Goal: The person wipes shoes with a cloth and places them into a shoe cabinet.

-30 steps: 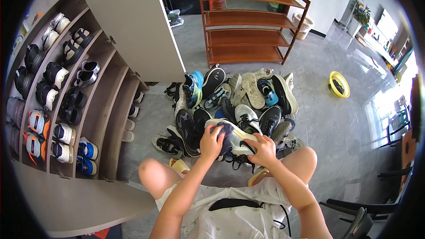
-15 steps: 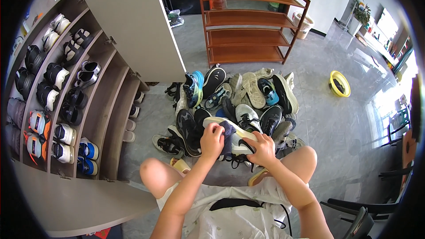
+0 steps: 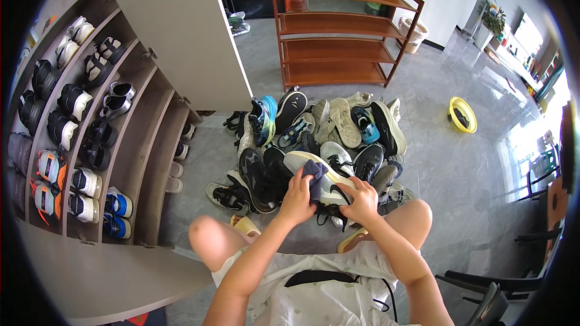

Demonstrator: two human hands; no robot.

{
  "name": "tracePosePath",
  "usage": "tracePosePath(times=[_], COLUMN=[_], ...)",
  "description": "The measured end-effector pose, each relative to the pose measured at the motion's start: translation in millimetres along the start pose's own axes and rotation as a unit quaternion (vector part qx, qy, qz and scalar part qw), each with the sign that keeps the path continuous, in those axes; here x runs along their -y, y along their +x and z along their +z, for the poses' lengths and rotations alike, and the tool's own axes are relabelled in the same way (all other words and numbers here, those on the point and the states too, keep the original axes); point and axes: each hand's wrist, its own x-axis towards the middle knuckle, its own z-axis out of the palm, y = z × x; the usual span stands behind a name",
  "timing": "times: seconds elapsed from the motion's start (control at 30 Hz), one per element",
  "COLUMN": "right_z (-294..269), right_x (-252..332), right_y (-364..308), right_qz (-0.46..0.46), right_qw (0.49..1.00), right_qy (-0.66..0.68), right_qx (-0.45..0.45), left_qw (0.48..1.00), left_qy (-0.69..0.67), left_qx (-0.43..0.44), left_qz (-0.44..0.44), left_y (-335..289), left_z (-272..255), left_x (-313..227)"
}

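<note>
Left hand (image 3: 298, 198) now nearer right hand (image 3: 361, 201), holding dark cloth (image 3: 315, 176) against white shoe (image 3: 331, 180) above footwear pile (image 3: 335, 156); right hand grips shoe; wiping seemingly shifts toward midsection, contact partly hidden.

Two hands at the centre of the frame: one left hand (image 3: 297, 199) and one right hand (image 3: 361, 200). With them are one white shoe (image 3: 333, 183) and one dark cloth (image 3: 315, 175). Around these, one heap of shoes (image 3: 335, 158), well over a dozen; overlap prevents an exact count. Lower centre: two pale yellow slippers (image 3: 246, 225). Upper centre: one brown rack (image 3: 335, 48) with four shelves, one green bottle (image 3: 375, 3), one pale bin (image 3: 415, 37). Right: one yellow basin (image 3: 472, 122). Upper right: one potted plant (image 3: 493, 21). Left: one cabinet (image 3: 142, 130), holding two blue shoes (image 3: 119, 203) and two orange-and-grey shoes (image 3: 52, 167) among others.
</note>
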Motion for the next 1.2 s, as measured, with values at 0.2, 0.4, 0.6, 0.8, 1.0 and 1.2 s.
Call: tracePosePath(times=[0.2, 0.4, 0.6, 0.8, 1.0, 1.2], right_z=[-3, -4, -10, -9, 2, 1], right_x=[7, 4, 10, 19, 19, 32], right_y=[3, -4, -13, -10, -12, -5], right_qz=[0.025, 0.003, -0.054, -0.046, -0.01, -0.064], right_qw=[1.0, 1.0, 0.998, 0.999, 1.0, 0.998], right_qy=[0.018, -0.001, -0.011, 0.001, 0.011, 0.028], right_qx=[0.002, -0.001, 0.016, 0.004, 0.022, -0.002], left_qw=[0.992, 0.947, 0.931, 0.969, 0.975, 0.952], left_qy=[-0.088, -0.298, -0.246, -0.123, -0.163, -0.019], left_qx=[-0.087, -0.091, -0.21, -0.212, -0.138, -0.294], left_qz=[0.025, -0.079, -0.169, 0.005, 0.059, -0.086], left_y=[1, 2, 3, -1, -15, 7], left_z=[-3, -9, -25, -25, -21, -58], left_x=[11, 22, 10, 0, -12, 36])
